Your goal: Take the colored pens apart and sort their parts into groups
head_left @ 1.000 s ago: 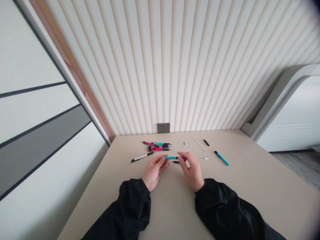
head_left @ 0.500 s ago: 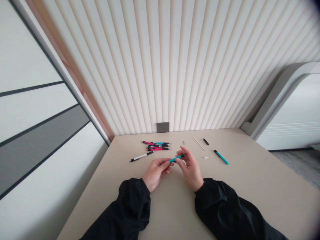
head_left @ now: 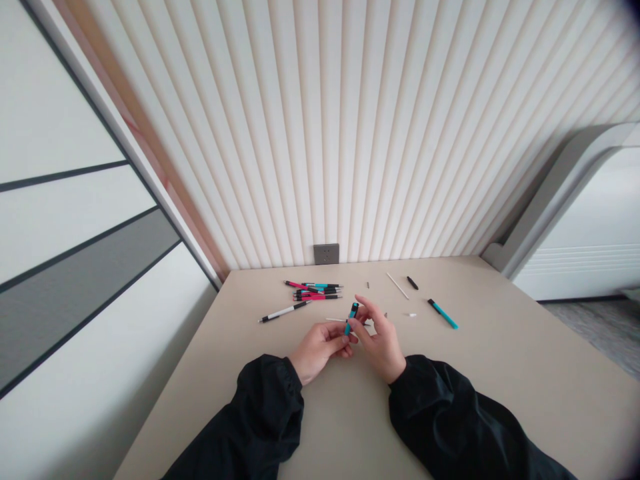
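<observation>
Between my hands a teal pen barrel with a black clip end (head_left: 352, 317) stands nearly upright, black end up. The fingers of my left hand (head_left: 323, 348) close on its lower end. My right hand (head_left: 379, 341) pinches it between thumb and fingers, its index finger raised beside the top. Just behind the hands lie a thin white refill (head_left: 336, 320) and a small dark tip, both partly hidden. A second teal barrel with a black end (head_left: 443, 314) lies to the right.
Red, teal and black pens (head_left: 315, 292) are piled at the back, with a white-and-black pen (head_left: 284, 311) nearer. A white refill (head_left: 397, 286), black grip (head_left: 413, 283), small spring (head_left: 369, 285) and white piece (head_left: 412, 315) lie back right. A socket (head_left: 327, 253) is on the wall.
The teal barrel has turned from nearly level to nearly upright. My left hand has moved slightly right and nearer to me, uncovering the thin white refill behind it.
</observation>
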A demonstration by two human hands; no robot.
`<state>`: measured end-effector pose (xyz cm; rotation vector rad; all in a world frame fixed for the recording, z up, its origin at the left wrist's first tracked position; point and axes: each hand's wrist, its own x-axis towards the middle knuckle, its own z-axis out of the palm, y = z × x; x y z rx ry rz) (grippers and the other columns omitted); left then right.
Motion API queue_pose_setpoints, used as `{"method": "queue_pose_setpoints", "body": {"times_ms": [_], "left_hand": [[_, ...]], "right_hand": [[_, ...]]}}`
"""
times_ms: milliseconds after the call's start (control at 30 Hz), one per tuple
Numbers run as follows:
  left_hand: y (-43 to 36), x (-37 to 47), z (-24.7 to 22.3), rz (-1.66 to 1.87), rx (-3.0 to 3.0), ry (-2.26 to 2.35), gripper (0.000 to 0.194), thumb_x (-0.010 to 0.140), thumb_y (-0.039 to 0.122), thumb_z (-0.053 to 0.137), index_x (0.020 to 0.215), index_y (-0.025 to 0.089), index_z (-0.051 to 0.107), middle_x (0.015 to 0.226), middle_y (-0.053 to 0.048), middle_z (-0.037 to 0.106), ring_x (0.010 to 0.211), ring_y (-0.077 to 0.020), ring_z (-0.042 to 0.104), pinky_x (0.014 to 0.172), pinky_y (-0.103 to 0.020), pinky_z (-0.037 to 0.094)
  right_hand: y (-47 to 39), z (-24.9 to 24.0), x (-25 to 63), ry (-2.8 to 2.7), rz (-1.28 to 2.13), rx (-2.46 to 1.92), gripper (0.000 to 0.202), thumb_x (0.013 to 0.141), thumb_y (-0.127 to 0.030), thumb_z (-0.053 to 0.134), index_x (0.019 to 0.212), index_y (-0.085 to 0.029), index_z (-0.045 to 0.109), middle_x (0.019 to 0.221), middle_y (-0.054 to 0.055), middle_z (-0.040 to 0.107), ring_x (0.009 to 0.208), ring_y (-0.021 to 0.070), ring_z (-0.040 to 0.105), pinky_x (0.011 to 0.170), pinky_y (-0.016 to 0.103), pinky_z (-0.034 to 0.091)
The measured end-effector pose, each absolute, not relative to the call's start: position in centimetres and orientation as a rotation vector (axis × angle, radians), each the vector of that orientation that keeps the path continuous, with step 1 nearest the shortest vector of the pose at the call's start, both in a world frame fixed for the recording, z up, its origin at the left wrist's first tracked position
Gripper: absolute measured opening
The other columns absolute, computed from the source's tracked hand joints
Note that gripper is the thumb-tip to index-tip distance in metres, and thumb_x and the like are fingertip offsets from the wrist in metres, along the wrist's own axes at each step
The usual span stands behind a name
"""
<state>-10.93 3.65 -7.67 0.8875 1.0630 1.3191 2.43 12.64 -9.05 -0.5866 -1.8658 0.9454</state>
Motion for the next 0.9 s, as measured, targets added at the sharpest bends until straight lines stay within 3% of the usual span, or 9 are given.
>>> {"method": "queue_pose_setpoints", "body": {"times_ms": [500,733,900], "left_hand": [[3.7,-10.9,-7.6,1.292,0.866,1.138,0.040,0.076,0.046,0.070,0.093,0.010,0.065,0.075,-0.006,0.066,0.058,-0.0122,0.059,0.056,-0.024,0.044],[3.5,-10.8,-7.3,1.371,0.813,1.131,0.036,0.080,0.046,0.065,0.093,0.012,0.062,0.091,-0.008,0.065,0.067,-0.0129,0.062,0.061,-0.024,0.047],[3.6,-10.9,-7.1,1.365,0.820,1.115,0.035,0.080,0.044,0.066,0.091,0.012,0.061,0.089,-0.008,0.065,0.067,-0.0134,0.062,0.063,-0.025,0.048]], "right_hand": [[12.9,-7.0,3.3,-1.788,0.890,-0.635,0.044,0.089,-0.027,0.052,0.132,-0.020,0.046,0.088,0.004,0.061,0.078,0.0159,0.058,0.077,0.033,0.051],[13.3,-7.1,3.3,-1.757,0.901,-0.661,0.051,0.086,-0.030,0.057,0.134,-0.020,0.043,0.084,0.002,0.061,0.074,0.0154,0.057,0.076,0.033,0.051],[13.6,-5.9,4.3,-1.860,0.653,-0.532,0.032,0.086,-0.026,0.058,0.118,-0.022,0.056,0.091,0.005,0.065,0.083,0.0184,0.061,0.082,0.037,0.050]]}}
